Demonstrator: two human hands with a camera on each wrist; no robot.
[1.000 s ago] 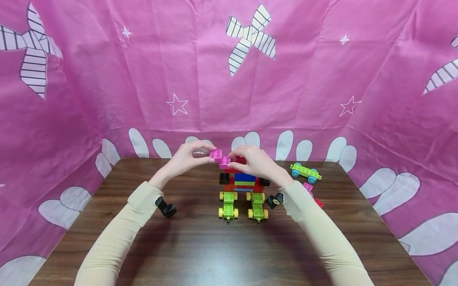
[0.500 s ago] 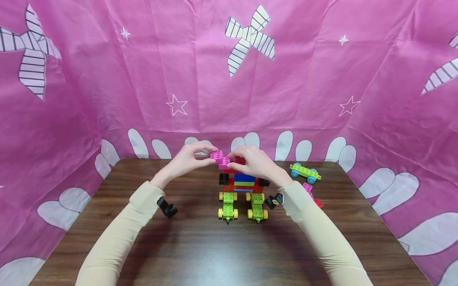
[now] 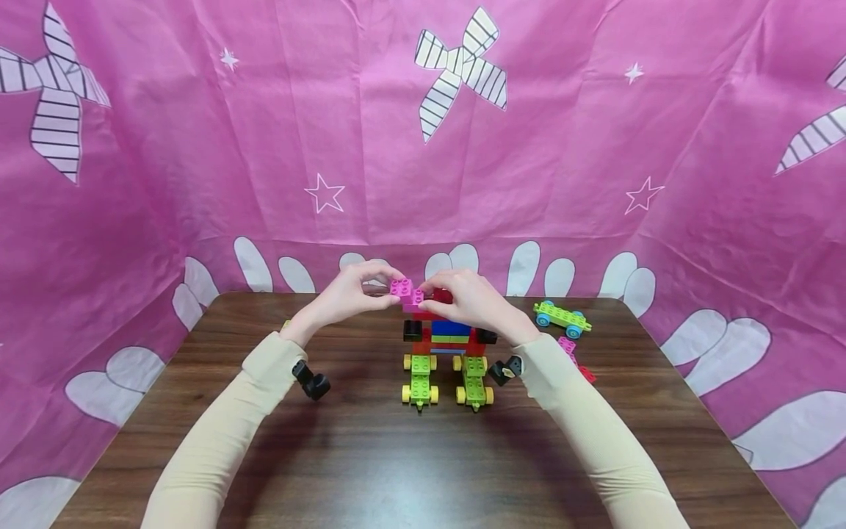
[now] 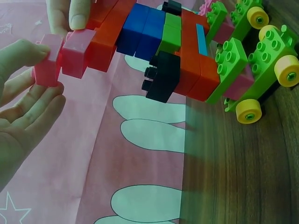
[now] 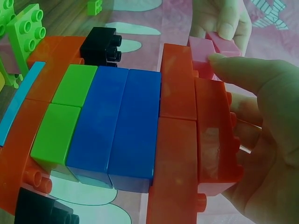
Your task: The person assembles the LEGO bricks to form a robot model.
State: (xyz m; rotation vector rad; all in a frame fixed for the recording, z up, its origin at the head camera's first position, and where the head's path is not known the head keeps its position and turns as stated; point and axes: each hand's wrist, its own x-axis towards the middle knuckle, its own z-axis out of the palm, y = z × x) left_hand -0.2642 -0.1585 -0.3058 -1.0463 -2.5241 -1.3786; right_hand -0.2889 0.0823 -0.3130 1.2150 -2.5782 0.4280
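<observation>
My left hand (image 3: 345, 295) pinches a pink toy building brick (image 3: 400, 289) between thumb and fingers. That brick sits against and partly over a second pink brick (image 4: 77, 53), offset to one side. Whether their studs are locked together I cannot tell. My right hand (image 3: 465, 300) holds the second pink brick, its thumb (image 5: 247, 74) on the brick's side in the right wrist view. This brick stands on the top red row (image 4: 108, 42) of a tall brick figure. Below come blue bricks (image 5: 122, 126), green bricks (image 5: 65, 88), black side bricks (image 4: 163, 77) and green wheeled bases (image 3: 420, 382).
A green car base (image 3: 562, 317) with blue wheels stands at the back right of the wooden table (image 3: 370, 463). Pink and red bricks (image 3: 576, 358) lie near it, partly behind my right sleeve. A small yellow-green piece (image 3: 286, 324) peeks out by my left wrist. Pink cloth (image 3: 562, 147) hangs behind.
My left hand has shifted slightly right with its pink brick, which now covers more of the second one. My right hand has barely moved. A yellow-green piece has come into sight by the left wrist.
</observation>
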